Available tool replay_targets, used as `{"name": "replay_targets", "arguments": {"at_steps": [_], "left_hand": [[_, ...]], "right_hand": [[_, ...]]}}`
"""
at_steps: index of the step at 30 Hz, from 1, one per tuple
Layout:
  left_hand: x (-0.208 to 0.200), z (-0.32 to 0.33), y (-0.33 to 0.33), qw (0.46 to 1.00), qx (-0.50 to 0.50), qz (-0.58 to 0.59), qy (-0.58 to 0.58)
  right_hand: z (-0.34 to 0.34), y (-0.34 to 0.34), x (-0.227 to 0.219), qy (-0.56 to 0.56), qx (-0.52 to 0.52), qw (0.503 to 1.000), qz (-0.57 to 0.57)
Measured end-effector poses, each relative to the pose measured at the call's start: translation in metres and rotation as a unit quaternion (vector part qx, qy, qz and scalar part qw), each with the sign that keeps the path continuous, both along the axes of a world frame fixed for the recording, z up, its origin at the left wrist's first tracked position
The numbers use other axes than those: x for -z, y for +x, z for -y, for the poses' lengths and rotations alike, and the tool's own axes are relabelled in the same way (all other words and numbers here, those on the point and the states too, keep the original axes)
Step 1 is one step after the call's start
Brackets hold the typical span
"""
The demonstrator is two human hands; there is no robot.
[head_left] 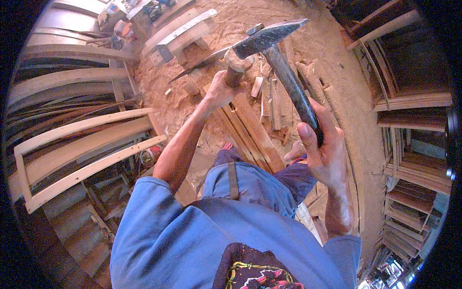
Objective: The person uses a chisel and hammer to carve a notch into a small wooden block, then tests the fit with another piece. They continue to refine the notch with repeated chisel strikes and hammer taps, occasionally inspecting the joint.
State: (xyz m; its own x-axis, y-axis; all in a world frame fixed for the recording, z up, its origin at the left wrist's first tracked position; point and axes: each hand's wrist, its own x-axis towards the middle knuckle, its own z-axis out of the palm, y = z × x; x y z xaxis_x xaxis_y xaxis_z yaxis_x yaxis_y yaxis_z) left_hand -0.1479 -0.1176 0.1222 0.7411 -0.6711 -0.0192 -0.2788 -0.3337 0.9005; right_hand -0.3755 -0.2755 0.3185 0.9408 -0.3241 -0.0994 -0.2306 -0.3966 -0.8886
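My right hand is wrapped round the dark handle of a hammer, its metal head raised at the top centre. My left hand grips the wooden handle of what looks like a chisel; the handle's top is pale and battered, and its lower end is hidden. One end of the hammer head overlaps that top in the view; whether they touch I cannot tell. Below my left hand, a long timber with dark slots runs between my legs.
Sawdust and wood offcuts cover the floor ahead. A dark, narrow blade lies beyond my left hand. A pale wooden frame and stacked boards stand at left. Shelves of timber line the right, and a short bench sits at the back.
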Motion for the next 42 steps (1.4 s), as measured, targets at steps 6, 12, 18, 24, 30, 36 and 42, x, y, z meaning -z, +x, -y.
{"name": "replay_targets", "arguments": {"at_steps": [6,12,18,24,30,36,42], "left_hand": [[0.005,-0.002,0.001,1.0,-0.016,0.011,-0.004],[-0.001,-0.004,0.001,0.999,-0.015,0.015,-0.026],[0.008,-0.004,0.0,0.999,-0.028,0.0,-0.038],[0.014,-0.001,0.004,0.997,-0.027,-0.066,-0.037],[0.004,-0.002,0.001,0.999,-0.019,0.018,-0.038],[-0.001,-0.002,0.001,1.0,-0.023,0.011,-0.005],[0.003,-0.003,-0.001,0.999,-0.033,0.014,-0.035]], "right_hand": [[0.004,-0.005,0.004,0.009,0.017,1.0,-0.016],[0.003,-0.003,0.003,0.016,0.008,1.0,0.009],[0.002,-0.003,0.001,0.022,0.005,1.0,0.015],[0.003,-0.004,-0.004,-0.058,-0.002,0.998,0.003],[0.003,-0.004,-0.004,-0.076,-0.005,0.997,-0.001],[0.005,-0.006,-0.004,-0.084,-0.005,0.996,-0.001],[0.003,-0.005,0.001,-0.03,-0.008,0.999,0.028]]}}
